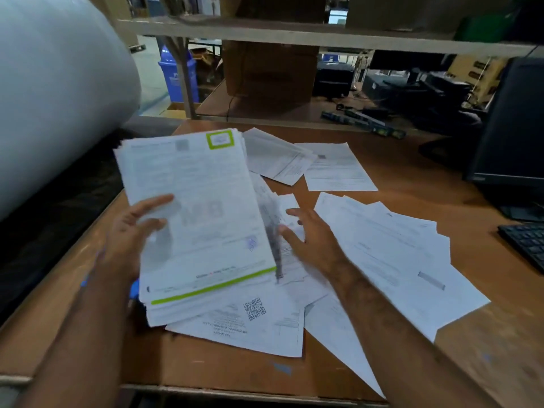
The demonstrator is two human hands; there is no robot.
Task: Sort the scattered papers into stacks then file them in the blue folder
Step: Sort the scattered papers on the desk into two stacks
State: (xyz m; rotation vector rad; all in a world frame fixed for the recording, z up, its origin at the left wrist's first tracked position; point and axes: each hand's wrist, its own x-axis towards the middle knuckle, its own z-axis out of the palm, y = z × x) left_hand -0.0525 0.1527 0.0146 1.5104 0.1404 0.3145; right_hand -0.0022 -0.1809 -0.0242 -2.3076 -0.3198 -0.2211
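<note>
My left hand [134,231] grips a thick stack of papers [203,201] by its left edge, thumb on top; the top sheet has a green stripe and a green box. The stack is lifted, tilted above the table. My right hand [309,237] hovers with fingers spread at the stack's right edge, over loose sheets; motion blur hides whether it touches them. Scattered papers lie around: a sheet with a QR code [250,322] below the stack, a fanned group [397,260] to the right, others [335,166] farther back. A bit of blue [134,287], possibly the folder, peeks from under the stack.
The brown table [412,172] carries a black monitor [512,128] and keyboard [527,245] at the right. A large white roll [53,92] looms at the left. A shelf [294,36] with cardboard boxes stands behind; a blue bin [176,75] is beyond it.
</note>
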